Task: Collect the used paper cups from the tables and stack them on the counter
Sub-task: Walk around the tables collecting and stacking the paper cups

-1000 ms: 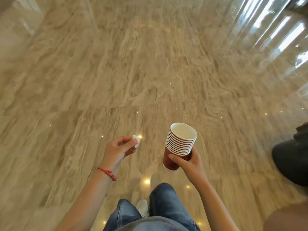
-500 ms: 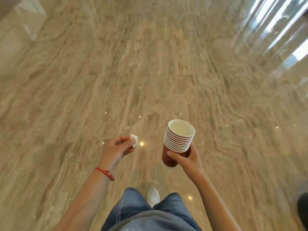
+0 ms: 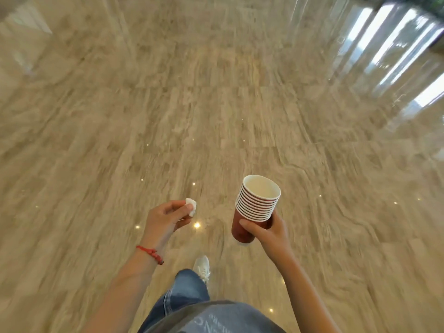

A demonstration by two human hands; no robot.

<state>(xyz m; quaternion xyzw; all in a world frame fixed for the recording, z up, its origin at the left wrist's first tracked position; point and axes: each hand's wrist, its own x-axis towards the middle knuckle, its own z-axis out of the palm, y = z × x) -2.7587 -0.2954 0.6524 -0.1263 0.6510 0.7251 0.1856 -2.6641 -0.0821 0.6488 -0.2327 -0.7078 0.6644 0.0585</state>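
Glossy beige marble floor [image 3: 216, 116], blue jeans [image 3: 185, 294], white sneaker [image 3: 202, 267], red string bracelet [image 3: 150, 253], white crumpled tissue [image 3: 191, 206]

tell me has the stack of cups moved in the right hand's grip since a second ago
No. The stack of cups sits the same in the right hand, thumb across its red side; only the floor beneath has shifted.

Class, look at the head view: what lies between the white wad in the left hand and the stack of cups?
Nothing held: only bare marble floor shows between the white wad and the stack of cups.
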